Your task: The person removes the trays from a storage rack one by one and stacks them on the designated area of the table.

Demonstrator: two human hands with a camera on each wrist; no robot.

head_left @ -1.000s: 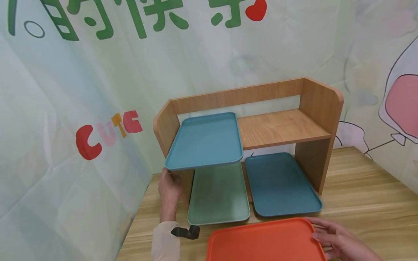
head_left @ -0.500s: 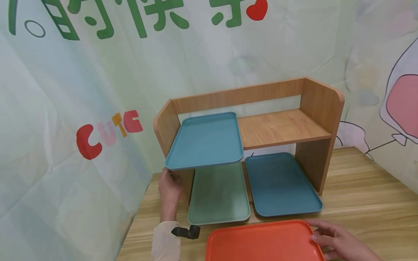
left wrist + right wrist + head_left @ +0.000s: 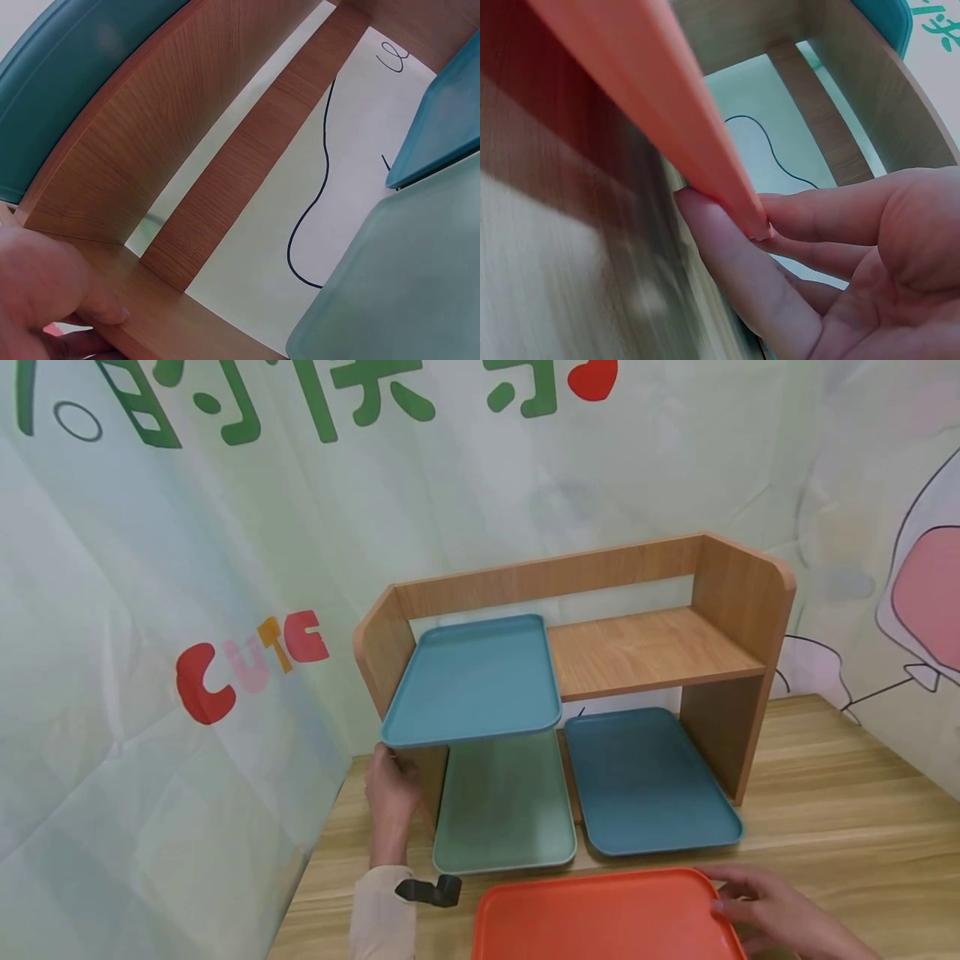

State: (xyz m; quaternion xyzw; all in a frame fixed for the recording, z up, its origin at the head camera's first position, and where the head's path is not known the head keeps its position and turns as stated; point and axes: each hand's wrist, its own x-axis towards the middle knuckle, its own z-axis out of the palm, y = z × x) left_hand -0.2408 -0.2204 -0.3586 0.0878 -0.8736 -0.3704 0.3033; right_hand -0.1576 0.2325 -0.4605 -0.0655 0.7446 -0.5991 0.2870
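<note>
My left hand (image 3: 392,789) grips the front edge of the wooden desk shelf's left side panel (image 3: 180,326), thumb on the inner face and fingers round the other side. Just above it, a light blue tray (image 3: 480,681) lies on the upper board, its front overhanging. My right hand (image 3: 772,906) pinches the right rim of an orange-red tray (image 3: 600,918) between thumb and fingers; the tray's near part is cut off by the head view. In the right wrist view, the thumb (image 3: 742,274) presses one face of that tray and the fingers the other.
Under the upper board, a green tray (image 3: 506,806) lies at left and a dark blue tray (image 3: 652,785) at right, both sticking out in front. Bare wood shows on the upper board's right half (image 3: 652,652). The wood-grain table (image 3: 847,802) extends right; a printed curtain (image 3: 637,485) hangs behind.
The orange-red tray's far edge has sunk slightly, with my right hand still on its rim. My left hand keeps its grip on the side panel; the other trays lie as before.
</note>
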